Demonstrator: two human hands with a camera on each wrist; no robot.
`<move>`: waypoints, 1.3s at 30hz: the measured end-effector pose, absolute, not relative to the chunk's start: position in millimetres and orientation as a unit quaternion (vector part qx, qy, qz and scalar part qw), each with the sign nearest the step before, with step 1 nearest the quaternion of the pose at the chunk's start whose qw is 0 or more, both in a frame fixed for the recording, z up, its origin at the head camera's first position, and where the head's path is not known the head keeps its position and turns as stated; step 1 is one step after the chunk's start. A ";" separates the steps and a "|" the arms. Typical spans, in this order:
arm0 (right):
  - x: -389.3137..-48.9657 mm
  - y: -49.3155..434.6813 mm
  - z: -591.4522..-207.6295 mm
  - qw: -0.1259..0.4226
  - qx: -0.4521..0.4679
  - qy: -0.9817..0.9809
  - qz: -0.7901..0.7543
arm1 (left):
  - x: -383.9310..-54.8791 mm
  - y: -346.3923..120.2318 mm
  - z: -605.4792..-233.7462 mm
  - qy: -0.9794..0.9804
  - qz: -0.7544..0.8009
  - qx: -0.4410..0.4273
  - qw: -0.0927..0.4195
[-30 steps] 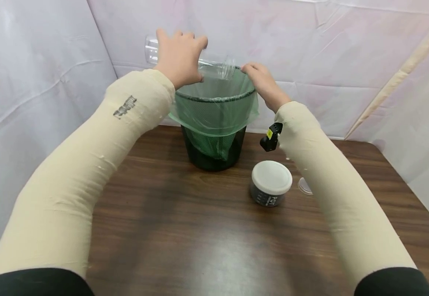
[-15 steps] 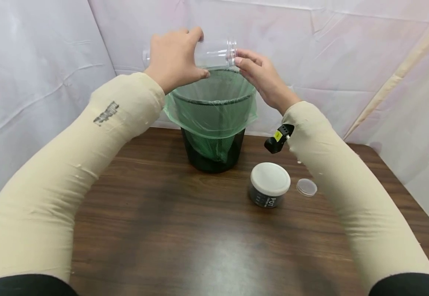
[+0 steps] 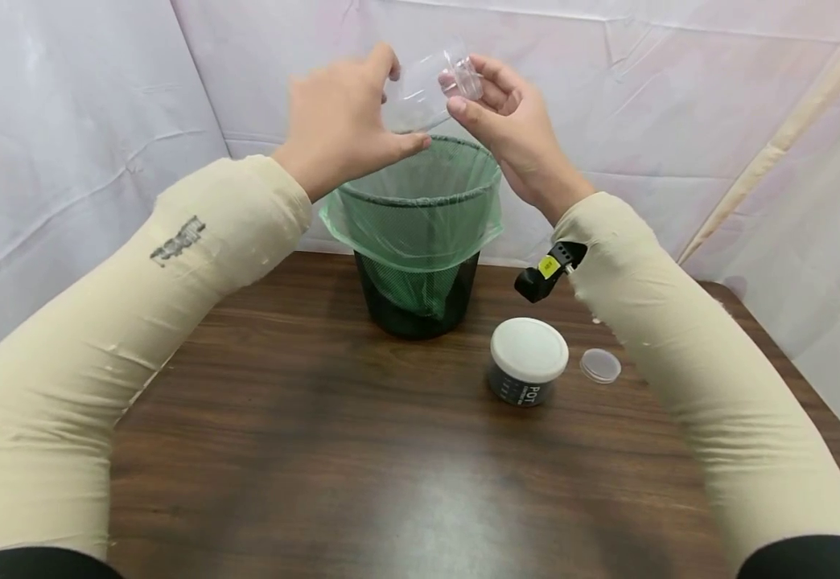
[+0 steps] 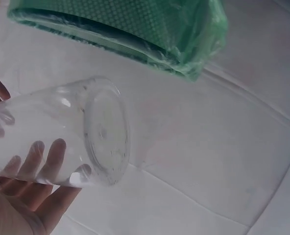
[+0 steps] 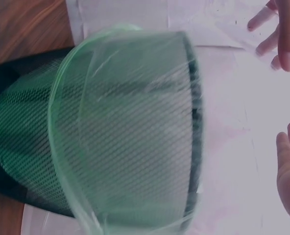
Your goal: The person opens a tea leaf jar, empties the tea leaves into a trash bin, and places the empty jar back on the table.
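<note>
Above the bin, a clear plastic jar [image 3: 420, 95] is held between both hands, tilted with its threaded neck up and to the right. My left hand [image 3: 342, 121] grips its body, thumb on the near side. The fingers of my right hand [image 3: 520, 133] and its thumb pinch the neck. In the left wrist view the jar's round base [image 4: 106, 132] faces the camera, with small dark specks along its edge. Below stands a black mesh bin [image 3: 420, 310], lined with a green bag [image 3: 420, 233] folded over its rim. The right wrist view shows the bin liner [image 5: 135, 127] close by.
A white-lidded tub [image 3: 529, 362] with a dark printed band stands on the brown wooden table [image 3: 362, 466], right of the bin. Beside it lies a small clear lid [image 3: 600, 366]. White cloth [image 3: 681, 104] hangs behind and at both sides.
My right hand has left the bin's rim and taken hold of the jar's neck. The jar has risen from the bin's mouth and tipped neck-up. The small lid has come into full view.
</note>
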State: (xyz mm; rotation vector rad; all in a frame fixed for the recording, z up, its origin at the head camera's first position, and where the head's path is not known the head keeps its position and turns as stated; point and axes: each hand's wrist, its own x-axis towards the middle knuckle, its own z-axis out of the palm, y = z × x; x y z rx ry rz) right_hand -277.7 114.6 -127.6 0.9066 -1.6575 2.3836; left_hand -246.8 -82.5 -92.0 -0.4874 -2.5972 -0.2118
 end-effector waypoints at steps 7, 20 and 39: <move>-265.8 111.0 -118.0 0.048 0.291 -0.490 0.820 | -237.9 -76.5 -91.1 -0.945 -0.112 -0.186 0.243; -246.7 119.4 -120.8 0.040 0.305 -0.530 0.790 | -217.8 -67.9 -107.6 -0.935 -0.176 -0.223 0.212; -216.8 130.9 -163.4 0.053 0.311 -0.711 0.628 | -200.6 -62.1 -185.4 -0.906 -0.288 -0.261 0.166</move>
